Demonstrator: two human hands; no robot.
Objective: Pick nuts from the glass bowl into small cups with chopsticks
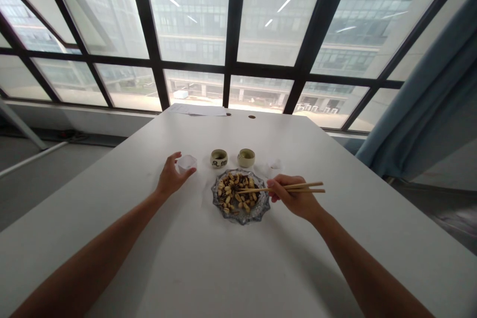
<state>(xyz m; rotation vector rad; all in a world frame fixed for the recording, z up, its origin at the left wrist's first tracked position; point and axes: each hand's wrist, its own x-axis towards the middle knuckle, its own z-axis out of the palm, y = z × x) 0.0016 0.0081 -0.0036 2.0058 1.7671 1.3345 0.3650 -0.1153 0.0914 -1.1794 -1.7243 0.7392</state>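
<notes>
My right hand (292, 194) grips a pair of wooden chopsticks (305, 188). Their tips reach into a scalloped glass dish (244, 218) that holds a heap of peanuts (233, 186) mixed with small dark pieces. Whether the tips pinch anything is too small to tell. To the left of the dish, my left hand (172, 176) curls its thumb and fingers around a small translucent white cup (187, 162). Behind the dish stand two little cream-coloured cups, one with dark lettering (219, 158) and a plainer one (246, 157) beside it.
A whitish translucent object (275, 164), hard to make out, lies behind my right hand. White papers (197, 110) rest at the far edge of the white table (208, 268), near two round holes. Windows stand beyond it, and a blue curtain (421, 79) hangs at the right.
</notes>
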